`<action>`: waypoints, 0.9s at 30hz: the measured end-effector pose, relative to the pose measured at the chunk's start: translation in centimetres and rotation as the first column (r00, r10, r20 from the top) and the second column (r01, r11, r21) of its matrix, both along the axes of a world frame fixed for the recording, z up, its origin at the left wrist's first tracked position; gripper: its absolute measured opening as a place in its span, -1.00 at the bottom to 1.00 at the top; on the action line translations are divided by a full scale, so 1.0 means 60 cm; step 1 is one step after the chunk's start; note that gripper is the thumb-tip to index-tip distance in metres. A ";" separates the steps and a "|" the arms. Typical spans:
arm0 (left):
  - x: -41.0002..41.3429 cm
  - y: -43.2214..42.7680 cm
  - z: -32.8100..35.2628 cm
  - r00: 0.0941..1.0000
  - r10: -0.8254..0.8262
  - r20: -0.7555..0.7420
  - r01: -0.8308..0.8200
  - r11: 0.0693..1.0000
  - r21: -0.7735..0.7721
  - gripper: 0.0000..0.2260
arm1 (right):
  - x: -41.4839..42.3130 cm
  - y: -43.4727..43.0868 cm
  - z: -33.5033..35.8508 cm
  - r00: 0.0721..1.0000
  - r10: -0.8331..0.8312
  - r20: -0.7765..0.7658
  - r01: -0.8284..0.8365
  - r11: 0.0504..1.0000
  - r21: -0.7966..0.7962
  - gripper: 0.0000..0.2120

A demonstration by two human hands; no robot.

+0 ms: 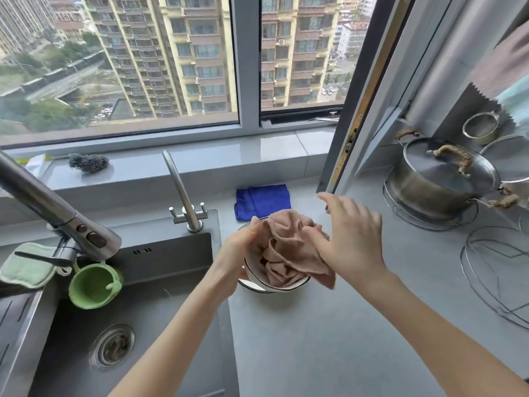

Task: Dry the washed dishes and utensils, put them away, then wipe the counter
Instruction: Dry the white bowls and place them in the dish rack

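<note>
A white bowl with a dark rim [257, 285] is held tilted just above the grey counter [329, 339], right of the sink. A crumpled pink cloth [282, 253] fills its inside and spills over the right rim. My left hand [237, 253] grips the bowl's left rim, thumb on the upper edge. My right hand [353, 239] pinches the cloth with thumb and lower fingers while the other fingers spread out above it. A second rim shows under the bowl; I cannot tell whether it is another bowl.
A folded blue cloth [262, 200] lies behind the bowl. The steel sink [128, 325] with two taps, a green cup [93, 285] and a green pad is at left. A lidded steel pot [446, 179] and wire racks [495, 270] stand at right. An open window frame juts over the counter.
</note>
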State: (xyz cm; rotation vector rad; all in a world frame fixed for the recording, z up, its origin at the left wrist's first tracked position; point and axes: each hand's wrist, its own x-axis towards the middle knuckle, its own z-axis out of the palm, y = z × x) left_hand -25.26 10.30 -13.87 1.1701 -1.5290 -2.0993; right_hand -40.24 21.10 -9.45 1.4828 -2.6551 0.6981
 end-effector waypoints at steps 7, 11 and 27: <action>0.003 0.003 0.013 0.996 -0.063 -0.068 0.060 0.997 -0.056 -0.60 | 0.030 0.005 -0.060 0.716 0.635 -0.288 -0.635 0.765 0.110 -0.53; 0.012 -0.004 0.021 0.995 -0.066 -0.081 0.062 0.997 -0.050 -0.59 | 0.024 0.011 -0.065 0.655 0.740 -0.152 -0.682 0.666 0.302 -0.40; 0.045 -0.016 0.028 0.997 0.052 0.060 -0.070 0.934 0.351 -0.56 | 0.085 0.024 -0.002 0.732 0.654 0.189 -0.633 0.756 -0.163 -0.71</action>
